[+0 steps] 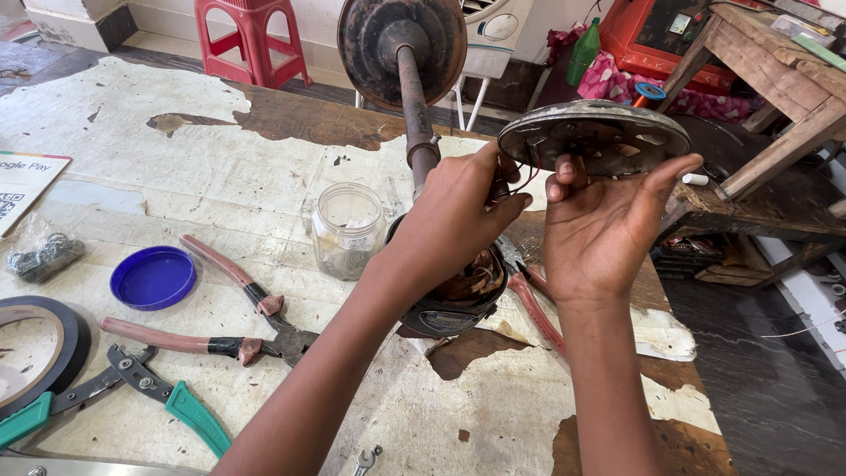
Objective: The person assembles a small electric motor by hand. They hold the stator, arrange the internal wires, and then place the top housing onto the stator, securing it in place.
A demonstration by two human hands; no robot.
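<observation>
Head view, near edge first: green-handled wire stripper (172,401) and red-handled pliers (220,339) are lying on the worn, paper-covered wooden table (493,414), with a small spanner (367,458) near the bottom edge. Beyond them, a blue plastic lid (153,278) and a clear glass jar (348,231) are standing left of the work.

Left hand (454,220) is closing its fingers around thin red and dark wires (526,176) above the black round motor housing (458,295), copper windings showing inside. Right hand (599,225) is holding the grey round metal cover plate (595,137) up on its fingers, thumb spread wide, tilted beside the rusty shaft (414,106).

Judgement: keep the plate level and supported, feed the wires slack, and avoid pinching them against the rim.

Farther off, a red plastic stool (251,35) is standing.
</observation>
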